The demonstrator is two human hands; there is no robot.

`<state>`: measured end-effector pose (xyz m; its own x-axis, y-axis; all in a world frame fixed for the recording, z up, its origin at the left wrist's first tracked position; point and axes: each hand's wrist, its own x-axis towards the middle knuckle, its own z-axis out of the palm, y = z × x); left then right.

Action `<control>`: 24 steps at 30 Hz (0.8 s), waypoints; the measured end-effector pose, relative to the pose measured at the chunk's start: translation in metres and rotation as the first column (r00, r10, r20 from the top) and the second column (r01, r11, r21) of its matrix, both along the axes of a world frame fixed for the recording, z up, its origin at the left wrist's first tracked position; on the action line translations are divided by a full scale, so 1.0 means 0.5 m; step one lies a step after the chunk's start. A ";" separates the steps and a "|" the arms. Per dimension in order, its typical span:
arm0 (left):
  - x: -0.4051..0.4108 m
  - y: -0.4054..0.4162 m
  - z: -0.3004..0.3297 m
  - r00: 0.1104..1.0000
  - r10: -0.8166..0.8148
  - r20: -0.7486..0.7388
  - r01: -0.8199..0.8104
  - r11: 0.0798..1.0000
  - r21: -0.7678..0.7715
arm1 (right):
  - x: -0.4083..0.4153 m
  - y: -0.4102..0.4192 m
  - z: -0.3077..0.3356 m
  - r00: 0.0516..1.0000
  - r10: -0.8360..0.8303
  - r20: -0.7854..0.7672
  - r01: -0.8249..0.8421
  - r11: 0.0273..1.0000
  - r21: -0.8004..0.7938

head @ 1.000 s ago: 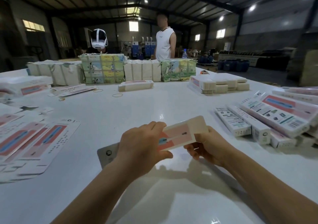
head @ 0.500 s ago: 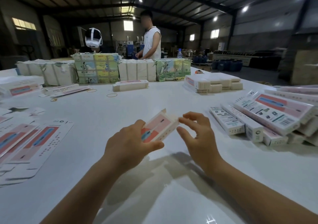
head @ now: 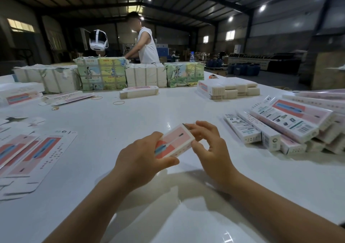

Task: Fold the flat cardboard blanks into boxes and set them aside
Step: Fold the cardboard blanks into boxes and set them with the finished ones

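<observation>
Above the middle of the white table (head: 130, 127), my left hand (head: 141, 158) grips the near end of a long pink-and-white box (head: 175, 142), thumb under it and fingers over the top. The box is squared up and points away to the right. My right hand (head: 209, 145) is at its far end, fingertips touching the end flap there. Flat printed blanks (head: 35, 155) lie spread at the left. Finished boxes (head: 291, 127) are piled at the right.
Bundled stacks of blanks (head: 100, 74) line the far side, with smaller stacks (head: 227, 89) at the right back and loose rubber bands (head: 118, 103). A person in a white sleeveless top (head: 147, 44) stands beyond the table beside a hanging white headset (head: 98, 41).
The blank has gone from a flat card held by both hands to a squared box. My right hand let go of its end, then came back with its fingertips on the end flap.
</observation>
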<state>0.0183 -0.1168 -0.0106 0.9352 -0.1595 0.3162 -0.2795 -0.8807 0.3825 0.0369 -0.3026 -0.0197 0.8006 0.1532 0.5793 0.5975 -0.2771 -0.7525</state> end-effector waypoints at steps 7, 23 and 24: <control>0.004 -0.033 -0.012 0.988 0.123 0.097 -0.134 0.983 0.125 | 0.001 0.019 -0.010 0.985 0.052 -0.162 -0.031 0.991 0.131; -0.007 -0.044 -0.005 0.985 0.115 0.130 -0.136 0.978 0.161 | 0.038 -0.003 0.003 0.739 0.464 -0.488 -0.064 0.770 0.635; -0.007 -0.046 -0.005 0.986 0.110 0.128 -0.129 0.979 0.158 | 0.034 -0.001 -0.002 0.832 0.332 -0.444 -0.068 0.856 0.513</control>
<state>0.0146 -0.1400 -0.0131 0.9084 -0.1082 0.4038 -0.2027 -0.9588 0.1992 0.0540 -0.3033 -0.0207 0.9746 0.1674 0.1485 0.1017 0.2596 -0.9604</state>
